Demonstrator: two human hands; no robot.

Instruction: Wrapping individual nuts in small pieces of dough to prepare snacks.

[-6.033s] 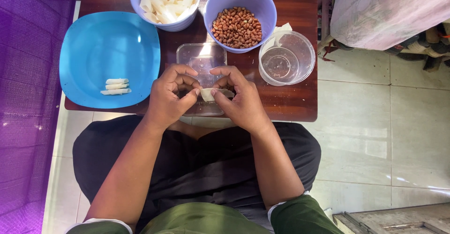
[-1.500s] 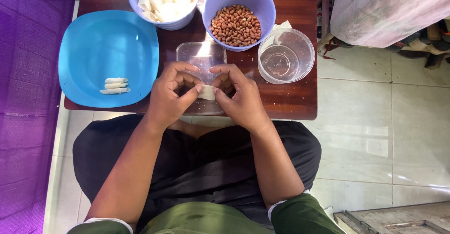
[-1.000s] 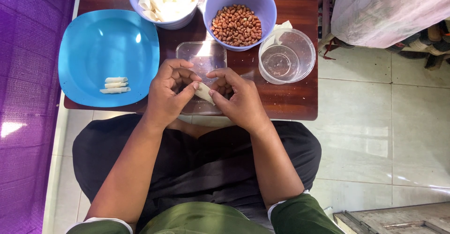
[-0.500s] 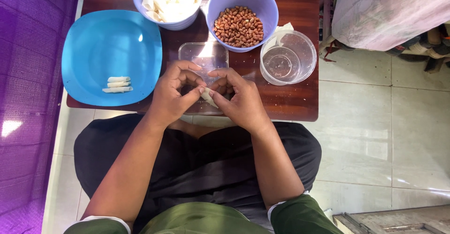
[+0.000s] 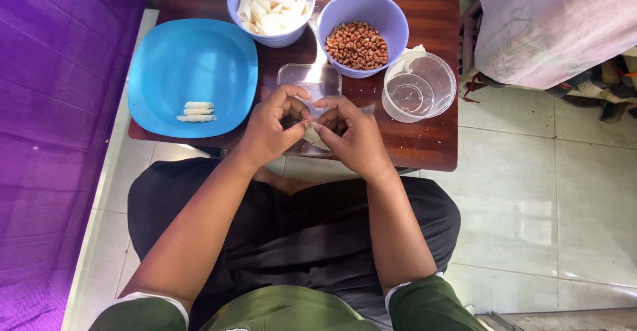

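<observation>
Both hands pinching a small wrapper over the table's near edge.
I am gripping the wrapper [image 5: 312, 132] between left hand [image 5: 271, 131] and right hand [image 5: 355, 138]; squeezing harder risks tearing it, and nuts [image 5: 358, 44] inside could be spilling onto the clear tray [image 5: 310, 82].

Dark wood table [image 5: 424, 146] at top centre. Blue plate [image 5: 192, 59] upper left w/ 3 pale rolls [image 5: 196, 111] stacked near its lower edge. Lavender bowl [image 5: 271, 34] of white wrapper strips top centre; lavender bowl [image 5: 393, 22] of peanuts just right of it. Purple cloth [image 5: 46, 138] down left edge. Grey-pink cloth [image 5: 551, 26] upper right.
</observation>
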